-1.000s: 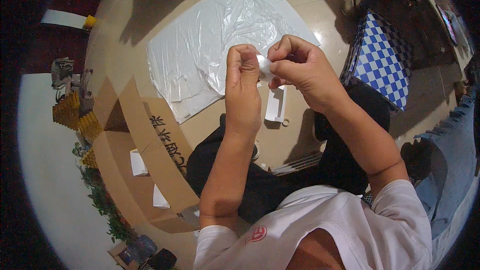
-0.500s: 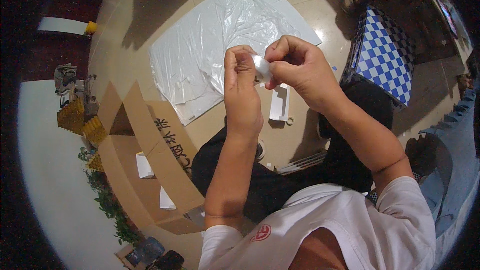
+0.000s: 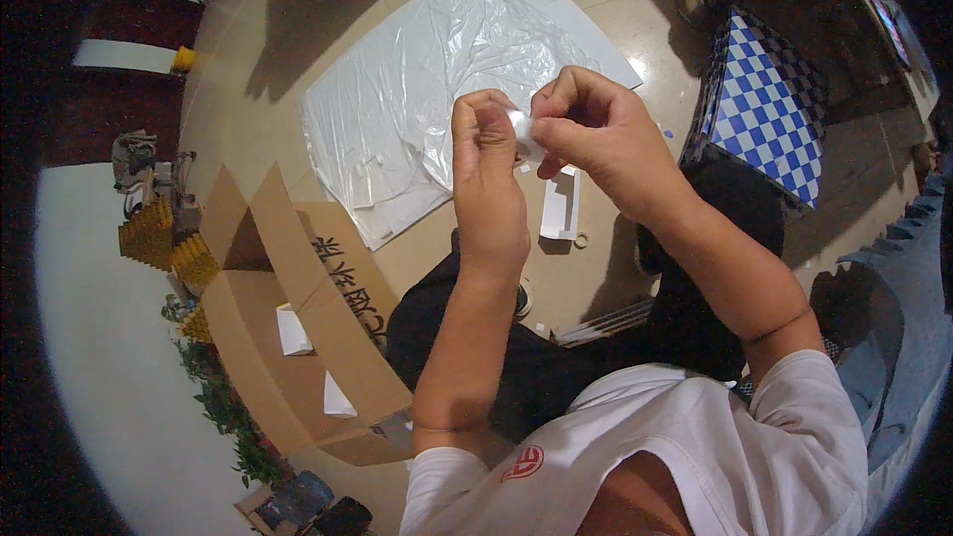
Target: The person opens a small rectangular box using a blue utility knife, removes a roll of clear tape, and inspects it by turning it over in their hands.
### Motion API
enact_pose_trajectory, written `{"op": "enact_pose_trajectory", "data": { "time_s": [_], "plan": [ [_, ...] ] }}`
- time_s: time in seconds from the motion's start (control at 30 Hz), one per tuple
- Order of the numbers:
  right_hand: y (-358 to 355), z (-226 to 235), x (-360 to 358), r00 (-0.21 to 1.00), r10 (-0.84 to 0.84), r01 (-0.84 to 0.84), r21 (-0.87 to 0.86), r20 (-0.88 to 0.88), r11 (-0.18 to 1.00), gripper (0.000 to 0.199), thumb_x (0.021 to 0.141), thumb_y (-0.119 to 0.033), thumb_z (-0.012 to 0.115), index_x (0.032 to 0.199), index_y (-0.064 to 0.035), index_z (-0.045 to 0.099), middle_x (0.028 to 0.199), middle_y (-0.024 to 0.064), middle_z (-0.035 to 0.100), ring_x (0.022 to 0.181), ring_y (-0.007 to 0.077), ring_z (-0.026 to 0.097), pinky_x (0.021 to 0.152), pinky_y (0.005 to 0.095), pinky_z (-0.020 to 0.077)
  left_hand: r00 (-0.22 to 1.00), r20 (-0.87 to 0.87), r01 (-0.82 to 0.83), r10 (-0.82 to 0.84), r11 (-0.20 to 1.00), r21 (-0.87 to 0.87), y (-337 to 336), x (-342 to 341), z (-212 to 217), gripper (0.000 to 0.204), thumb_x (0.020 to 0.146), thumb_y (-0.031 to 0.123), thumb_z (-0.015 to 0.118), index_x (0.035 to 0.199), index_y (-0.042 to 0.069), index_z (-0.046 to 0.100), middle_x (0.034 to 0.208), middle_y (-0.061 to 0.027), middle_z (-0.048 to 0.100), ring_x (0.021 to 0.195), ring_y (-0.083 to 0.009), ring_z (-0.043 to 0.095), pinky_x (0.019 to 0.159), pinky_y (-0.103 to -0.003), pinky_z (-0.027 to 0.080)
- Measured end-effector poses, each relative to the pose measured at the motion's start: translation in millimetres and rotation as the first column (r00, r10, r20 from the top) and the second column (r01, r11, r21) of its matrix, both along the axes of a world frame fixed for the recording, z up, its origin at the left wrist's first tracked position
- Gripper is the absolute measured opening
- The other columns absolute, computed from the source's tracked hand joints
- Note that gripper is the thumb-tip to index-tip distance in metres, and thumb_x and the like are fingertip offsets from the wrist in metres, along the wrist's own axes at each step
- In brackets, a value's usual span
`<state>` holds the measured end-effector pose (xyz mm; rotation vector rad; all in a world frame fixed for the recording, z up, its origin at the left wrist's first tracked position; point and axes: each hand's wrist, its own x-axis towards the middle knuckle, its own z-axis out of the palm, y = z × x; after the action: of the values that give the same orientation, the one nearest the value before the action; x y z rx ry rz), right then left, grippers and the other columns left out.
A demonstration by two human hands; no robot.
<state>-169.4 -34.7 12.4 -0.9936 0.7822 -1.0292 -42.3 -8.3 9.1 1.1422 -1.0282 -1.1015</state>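
Between my two hands is a small, shiny, whitish thing with a curved surface; most of it is covered by fingers, so its exact kind cannot be told. My left hand is closed around its left side, thumb bent over it. From the right, my right hand pinches its edge between thumb and bent fingers. Both hands are held up over the floor. Beyond and below them lies a white board partly covered by crumpled clear plastic film. Beneath the right hand, an open white narrow box rests on the floor.
A small ring lies beside the narrow box. An open cardboard box at left holds white folded pieces. Blue-and-white checkered panels stand at right. Plants line the left wall.
My fingers have shifted slightly around the whitish thing, and less of it shows now. The whole view has moved a little; both hands keep nearly the same pose.
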Motion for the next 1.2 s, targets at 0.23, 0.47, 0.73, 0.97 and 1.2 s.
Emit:
{"op": "enact_pose_trajectory", "data": {
  "time_s": [0.23, 0.47, 0.73, 0.97, 1.2],
  "plan": [
    [-1.3, -4.4, 1.2, 0.999, -0.004, 0.003, 0.035, 0.034, 0.999, 0.008, 0.081, 0.000, 0.062, 0.083, -0.0014, 0.055, 0.096, 0.0066, 0.058, 0.077, 0.0135, 0.061, 0.064, 0.0282, 0.0574, 0.993, -0.115, 0.010, -0.007, 1.000, 0.023, -1.1, 3.2, -5.0, 0.032, 0.101, 0.040, 0.041, 0.102, 0.009, 0.053, 0.089, 0.0016, 0.047, 0.081, -0.0088, 0.044, 0.075, -0.025, 0.038],
    [-0.2, -3.5, 1.9, 0.998, 0.003, -0.004, 0.018, 0.056, 1.000, 0.008, 0.081, 0.001, 0.060, 0.086, 0.0014, 0.055, 0.093, 0.0079, 0.058, 0.072, 0.0167, 0.065, 0.064, 0.0285, 0.0576, 0.973, -0.229, 0.032, -0.019, 0.998, 0.055, -2.0, 6.3, -5.4, 0.035, 0.100, 0.042, 0.044, 0.099, 0.008, 0.053, 0.089, 0.0008, 0.049, 0.082, -0.0092, 0.047, 0.074, -0.025, 0.039],
    [1.0, -2.9, 3.2, 0.994, 0.056, -0.052, -0.043, 0.092, 0.998, 0.010, 0.082, 0.002, 0.058, 0.091, 0.0001, 0.054, 0.096, 0.0075, 0.057, 0.075, 0.0144, 0.063, 0.063, 0.0275, 0.0569, 0.956, -0.292, 0.021, 0.013, 0.993, 0.113, -1.2, 9.1, -1.1, 0.039, 0.098, 0.046, 0.045, 0.100, 0.008, 0.053, 0.089, 0.0006, 0.050, 0.082, -0.0096, 0.048, 0.072, -0.026, 0.040],
    [5.5, 3.0, 5.4, 0.955, -0.152, -0.012, -0.548, -0.253, 0.836, 0.034, 0.082, -0.005, 0.068, 0.115, -0.0064, 0.060, 0.096, 0.0062, 0.058, 0.077, 0.0127, 0.058, 0.065, 0.0240, 0.0521, 0.923, -0.377, -0.019, 0.077, 0.987, 0.157, -3.0, 11.4, 3.7, 0.040, 0.097, 0.046, 0.047, 0.103, 0.007, 0.054, 0.090, -0.0010, 0.055, 0.085, -0.0121, 0.054, 0.073, -0.026, 0.044],
    [6.1, 0.3, 4.0, 0.887, -0.357, 0.001, -0.772, -0.293, 0.635, 0.031, 0.076, -0.001, 0.073, 0.105, -0.0065, 0.067, 0.090, 0.0082, 0.063, 0.076, 0.0193, 0.065, 0.064, 0.0297, 0.0524, 0.971, -0.235, -0.023, 0.034, 0.999, 0.049, 0.0, 12.0, 8.2, 0.039, 0.098, 0.045, 0.045, 0.105, 0.008, 0.053, 0.090, 0.0000, 0.054, 0.082, -0.0097, 0.051, 0.072, -0.025, 0.042]
  ]
}}
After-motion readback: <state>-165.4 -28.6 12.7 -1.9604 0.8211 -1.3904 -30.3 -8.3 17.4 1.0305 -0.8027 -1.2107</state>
